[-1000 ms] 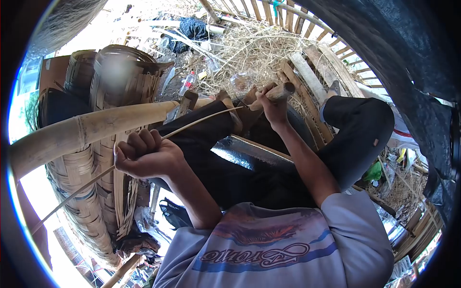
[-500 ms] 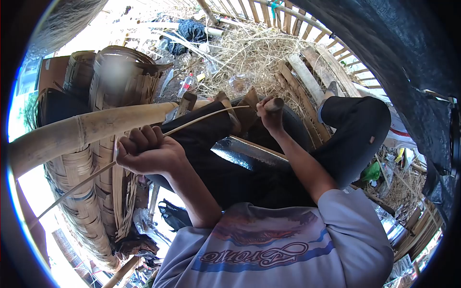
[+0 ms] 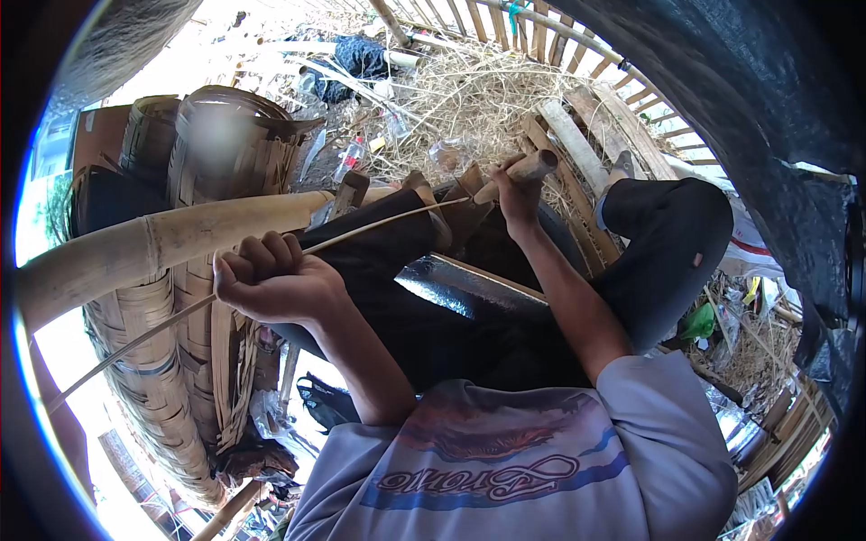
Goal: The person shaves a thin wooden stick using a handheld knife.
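Observation:
A long thin bamboo strip (image 3: 388, 220) runs from the lower left across my lap. My left hand (image 3: 271, 278) is closed around it beside the thick bamboo pole (image 3: 198, 236). My right hand (image 3: 517, 198) grips a wooden handle (image 3: 534, 166), whose round end points up and right. The strip's far end meets a brown piece (image 3: 465, 185) just left of my right hand; the exact contact there is too small to tell. A shiny dark board with a wooden edge (image 3: 469, 287) lies between my legs.
Large woven bamboo rolls (image 3: 149, 343) stand at the left. Dry shavings (image 3: 478, 99), a plastic bottle (image 3: 350, 158) and black plastic bags (image 3: 361, 56) litter the ground ahead. Wooden planks (image 3: 577, 144) lie near my foot, and a slatted fence (image 3: 559, 36) runs behind. Black sheeting (image 3: 749, 108) hangs at the right.
The handle in my right hand has swung from pointing nearly at the camera to lying up and right, showing more of its length. My left hand has barely moved.

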